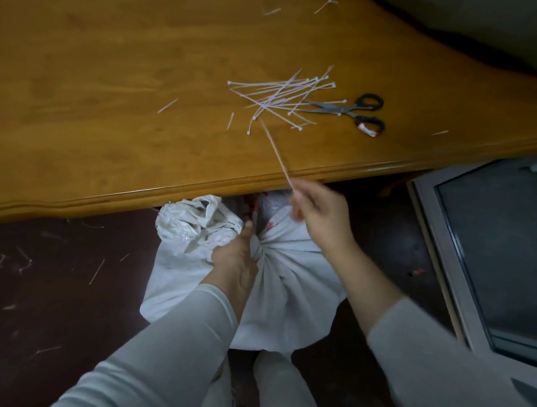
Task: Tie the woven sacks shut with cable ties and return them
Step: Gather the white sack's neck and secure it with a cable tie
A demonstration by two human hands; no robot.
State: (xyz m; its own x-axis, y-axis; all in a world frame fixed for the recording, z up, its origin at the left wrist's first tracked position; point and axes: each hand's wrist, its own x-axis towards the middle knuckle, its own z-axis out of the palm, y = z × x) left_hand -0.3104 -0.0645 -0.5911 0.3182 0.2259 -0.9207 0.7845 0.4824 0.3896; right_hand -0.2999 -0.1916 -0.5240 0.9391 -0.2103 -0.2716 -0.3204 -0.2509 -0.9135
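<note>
Woven sack (286, 287): white, on the dark floor just below the table's near edge, its top partly tucked under the overhang; mouth gathered into a twisted neck.
Left hand (237, 261): clamped round the sack's neck, loose fabric spilling out to its left.
Right hand (320, 210): raised just off the table edge, fingers pinched on one cable tie (277, 153), whose free end slants up over the tabletop.
Spare ties (284, 99): loose heap on the wooden table (109, 97), well in from the edge, touching the scissors.
Scissors (353, 110): black-handled, lying flat to the right of the heap.
Offcuts (167, 105): short bits scattered on table and floor.
Floor (48, 283): open to the left; a grey-framed panel (491, 263) crowds the right.
</note>
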